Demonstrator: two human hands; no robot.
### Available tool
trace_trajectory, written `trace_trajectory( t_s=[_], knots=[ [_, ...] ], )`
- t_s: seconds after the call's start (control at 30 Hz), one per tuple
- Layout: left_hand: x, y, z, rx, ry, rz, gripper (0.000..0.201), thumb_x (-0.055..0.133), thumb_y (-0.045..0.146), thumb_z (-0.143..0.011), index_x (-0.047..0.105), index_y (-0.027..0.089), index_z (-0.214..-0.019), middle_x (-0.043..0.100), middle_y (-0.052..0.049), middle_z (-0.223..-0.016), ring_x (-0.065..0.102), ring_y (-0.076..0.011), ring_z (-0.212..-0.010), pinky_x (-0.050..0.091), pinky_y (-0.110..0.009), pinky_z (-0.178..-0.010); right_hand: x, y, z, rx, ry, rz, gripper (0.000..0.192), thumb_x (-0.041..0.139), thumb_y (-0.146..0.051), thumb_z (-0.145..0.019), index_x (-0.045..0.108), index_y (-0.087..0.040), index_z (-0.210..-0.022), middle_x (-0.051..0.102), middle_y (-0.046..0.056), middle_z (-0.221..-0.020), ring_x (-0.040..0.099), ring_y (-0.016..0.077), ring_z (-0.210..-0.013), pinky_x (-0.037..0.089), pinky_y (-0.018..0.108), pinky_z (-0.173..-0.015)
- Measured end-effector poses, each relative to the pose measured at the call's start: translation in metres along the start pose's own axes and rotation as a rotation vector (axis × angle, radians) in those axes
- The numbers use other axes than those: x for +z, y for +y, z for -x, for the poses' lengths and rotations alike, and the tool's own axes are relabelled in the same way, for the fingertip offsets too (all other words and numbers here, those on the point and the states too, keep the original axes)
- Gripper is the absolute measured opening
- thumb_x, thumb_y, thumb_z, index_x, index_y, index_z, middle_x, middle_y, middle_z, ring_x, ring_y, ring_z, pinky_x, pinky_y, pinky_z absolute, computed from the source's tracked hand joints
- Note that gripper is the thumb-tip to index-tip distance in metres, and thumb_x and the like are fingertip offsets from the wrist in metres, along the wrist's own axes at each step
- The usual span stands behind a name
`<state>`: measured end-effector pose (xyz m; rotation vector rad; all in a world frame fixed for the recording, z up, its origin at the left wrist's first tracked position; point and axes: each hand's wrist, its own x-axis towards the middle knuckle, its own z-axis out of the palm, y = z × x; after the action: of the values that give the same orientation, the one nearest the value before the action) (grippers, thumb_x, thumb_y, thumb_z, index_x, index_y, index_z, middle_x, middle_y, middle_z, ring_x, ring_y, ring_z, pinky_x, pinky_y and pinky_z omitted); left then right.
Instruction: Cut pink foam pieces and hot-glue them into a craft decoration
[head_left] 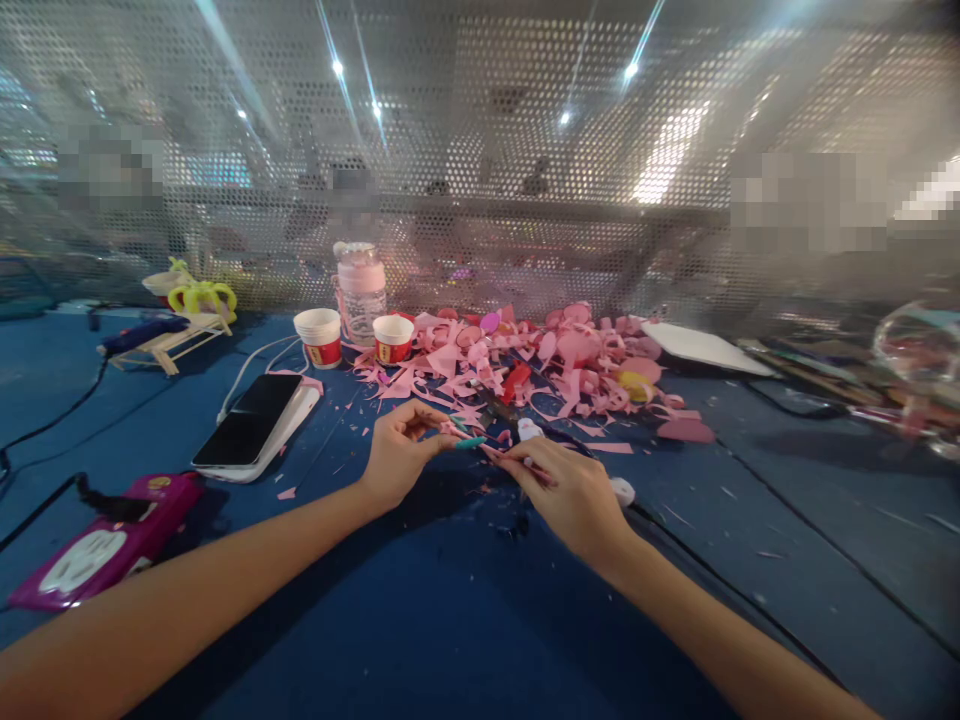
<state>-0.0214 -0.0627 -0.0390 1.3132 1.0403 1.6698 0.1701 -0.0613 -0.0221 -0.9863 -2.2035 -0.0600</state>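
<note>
My left hand (405, 452) is closed in a pinch on a small pink piece (450, 428), low over the table's middle. A slim teal piece (471, 442) sticks out from its fingertips toward the right; its kind is unclear. My right hand (571, 492) faces it, thumb and fingers pressed together on a thin pink strip (491, 452). The gap between the two hands is small. Behind and partly under my right hand lies a white-and-dark corded tool (529, 430), mostly hidden. A heap of pink cut scraps (577, 350) spreads just beyond both hands.
On the blue table (465, 620) lie a phone (251, 420), a purple corded device (109, 545) and a white board (701, 348). Paper cups (319, 335) and a pink-lidded bottle (362, 290) stand before a perforated metal screen (480, 150). A black cord (727, 580) runs right.
</note>
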Motion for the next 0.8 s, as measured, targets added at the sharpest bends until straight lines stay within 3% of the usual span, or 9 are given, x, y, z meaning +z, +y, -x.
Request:
trace_trajectory(
  t_s=[0.8],
  knots=[
    [0.0009, 0.0013, 0.0, 0.05, 0.002, -0.002, 0.023, 0.077, 0.019, -0.051, 0.057, 0.015, -0.063, 0.061, 0.002, -0.06, 0.057, -0.0094, -0.054, 0.047, -0.02, -0.049, -0.0009, -0.0017, 0.0006, 0.029, -0.027, -0.001, 0.017, 0.052, -0.028, -0.082, 0.062, -0.02, -0.07, 0.065, 0.0, -0.065, 0.059, 0.0122, -0.057, 0.038, 0.021, -0.053]
  ],
)
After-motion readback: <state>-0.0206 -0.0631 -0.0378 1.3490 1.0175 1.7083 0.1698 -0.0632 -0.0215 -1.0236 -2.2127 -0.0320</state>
